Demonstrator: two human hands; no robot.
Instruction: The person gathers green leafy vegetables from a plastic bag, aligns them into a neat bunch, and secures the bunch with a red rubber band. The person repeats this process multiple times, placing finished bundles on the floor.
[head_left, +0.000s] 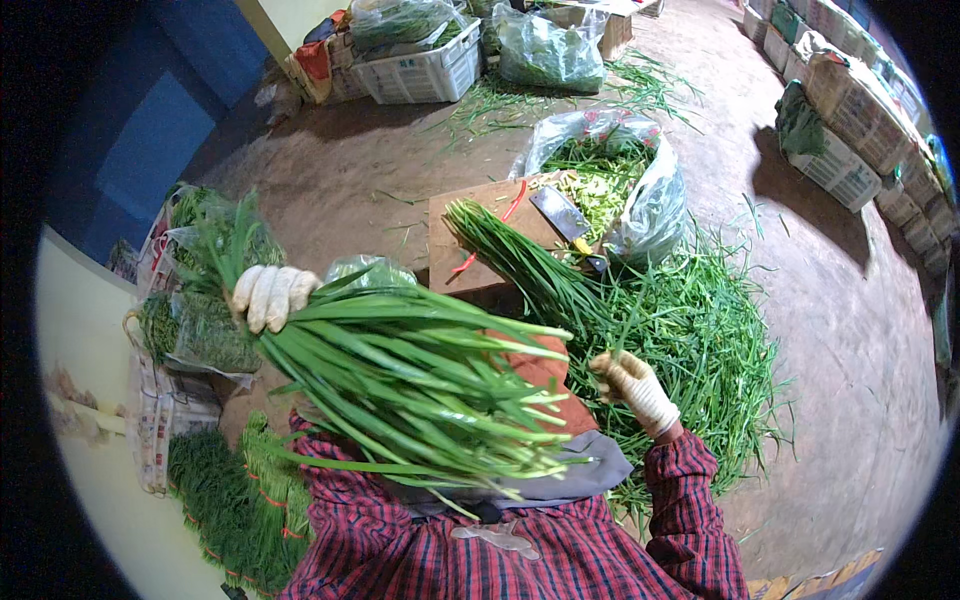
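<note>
My left hand (274, 298), in a white knit glove, is shut around the leafy end of a large bunch of garlic chives (405, 360). The pale stem ends fan out to the right over my lap. My right hand (634, 390), gloved too, is above a heap of loose green leaves (690, 322), its curled fingers pinching a thin leaf (626, 330). Ahead, another bunch of chives (517, 255) lies across a wooden board (465, 217) with a red tie (516, 201) at its upper side. A broad-bladed knife (559, 214) rests on the board's right side.
A clear plastic bag (656, 202) of cut stem pieces stands behind the knife. Tied bunches (232, 495) lie at lower left, below bagged greens (217, 330). Farther off are a white crate (424, 75), another filled bag (551, 56) and stacked crates (840, 165) at right.
</note>
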